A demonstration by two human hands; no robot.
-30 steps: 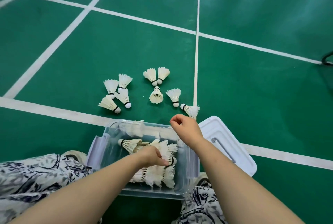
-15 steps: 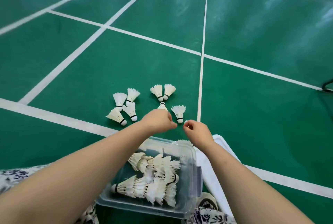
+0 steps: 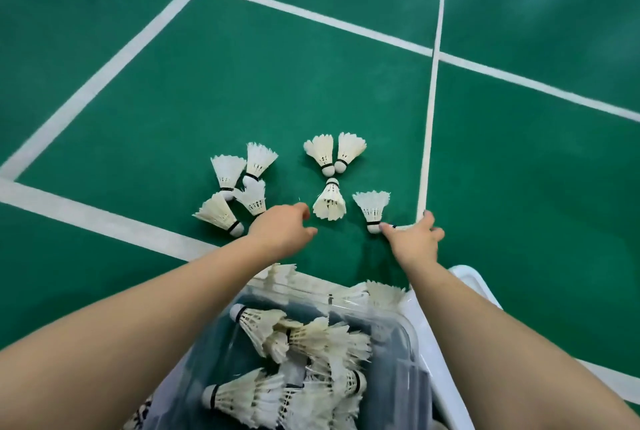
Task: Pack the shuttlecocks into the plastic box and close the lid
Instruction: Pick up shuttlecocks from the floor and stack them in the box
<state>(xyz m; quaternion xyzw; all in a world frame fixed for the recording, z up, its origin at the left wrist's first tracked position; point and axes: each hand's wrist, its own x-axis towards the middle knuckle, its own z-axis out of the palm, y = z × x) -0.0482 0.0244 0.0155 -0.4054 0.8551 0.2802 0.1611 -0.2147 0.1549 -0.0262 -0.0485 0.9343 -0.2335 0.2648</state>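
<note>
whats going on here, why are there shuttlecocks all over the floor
A person is gathering shuttlecocks off a green court floor into a clear plastic box, which holds a heap of them. The left hand reaches open between the two clusters. The right hand has a fingertip at the cork of the rightmost shuttlecock. The white lid lies beside the box.

We see a green court floor [image 3: 242,100] with a dull sheen, brighter far beyond the fingers [image 3: 428,218] of the right hand [image 3: 415,244] and to their right. White lines [image 3: 429,138] cross it: a thin one runs straight away from those fingers, meeting a crossing line well beyond them.
</note>
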